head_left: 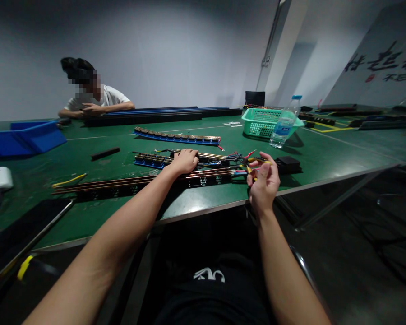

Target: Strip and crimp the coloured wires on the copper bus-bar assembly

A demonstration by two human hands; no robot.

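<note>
My left hand (186,161) rests on a short black strip with copper-coloured bars (209,156), its fingers curled over the edge. In front of it lies a long strip with copper bars (122,183), running left along the table. My right hand (265,183) is closed around yellow-handled pliers (249,172), beside the wires at the strips' right end. The jaws are hard to make out. Red, blue and black wires (237,157) spread out there. Left of my left hand sits a blue-based strip (149,160). Another blue strip (177,136) lies farther back.
A green basket (257,123) and a water bottle (284,126) stand at the back right. A black block (288,164) lies right of my right hand. Blue bins (23,139) are at the left. Across the table (203,203), a person (94,90) leans near long dark rails (149,118).
</note>
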